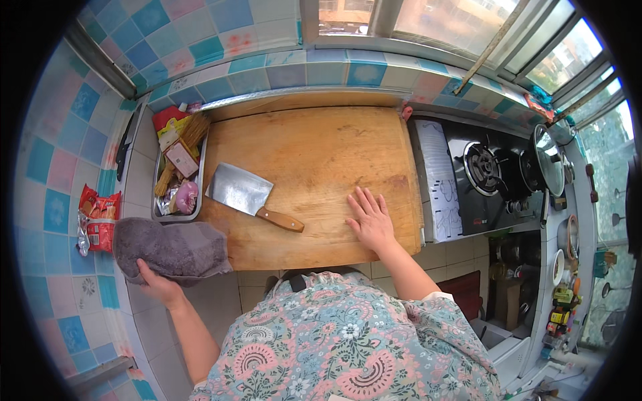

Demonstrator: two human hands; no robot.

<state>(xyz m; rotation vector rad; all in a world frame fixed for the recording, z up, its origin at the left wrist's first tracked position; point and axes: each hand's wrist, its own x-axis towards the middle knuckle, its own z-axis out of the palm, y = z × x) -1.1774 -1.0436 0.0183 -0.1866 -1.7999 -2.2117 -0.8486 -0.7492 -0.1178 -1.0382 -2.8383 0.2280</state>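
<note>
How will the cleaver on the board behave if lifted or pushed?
The cleaver likely feels front-heavy: its blade is much broader than the wooden handle. Being shiny metal, that blade should hardly bend. Lying flat on the board, it probably won't roll.

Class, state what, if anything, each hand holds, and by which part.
The left hand holds the grey cloth by its near edge, thumb on top. The right hand holds nothing; it lies on the wooden board.

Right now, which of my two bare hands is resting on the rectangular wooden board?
Your bare right hand, spread palm-down on the rectangular wooden board; your bare left hand instead grips the dark grey fabric cloth.
</note>
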